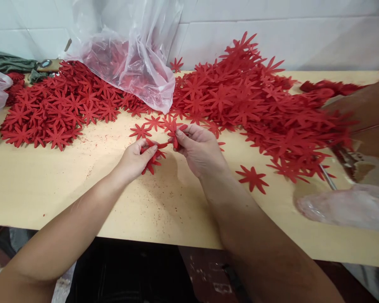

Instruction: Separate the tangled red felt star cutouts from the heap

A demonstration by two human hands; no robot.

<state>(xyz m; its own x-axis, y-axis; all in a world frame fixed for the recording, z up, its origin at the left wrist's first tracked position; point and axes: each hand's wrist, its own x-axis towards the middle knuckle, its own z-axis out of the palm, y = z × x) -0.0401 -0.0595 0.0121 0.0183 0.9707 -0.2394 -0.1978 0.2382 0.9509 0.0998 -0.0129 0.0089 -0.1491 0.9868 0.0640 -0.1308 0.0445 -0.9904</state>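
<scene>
Over the middle of the table, my left hand (135, 158) is closed on a red flower-shaped cutout (151, 165) with narrow petals, pinched under the thumb. My right hand (202, 149) pinches another red cutout (175, 138) by its petals, just right of the left hand. A thin red strip spans the gap between my hands; I cannot tell which cutout it belongs to. Close beyond my fingers lie loose red cutouts, one of them a flat flower shape (140, 131). A single cutout (252, 179) rests on the table right of my right forearm.
A large heap of red cutouts (221, 97) stands at the back right, another heap (57, 105) at the back left. Between them sits a clear plastic bag (145, 71) with red pieces inside. A crumpled plastic bag (344, 206) lies at right. Small specks dot the wooden table (113, 210).
</scene>
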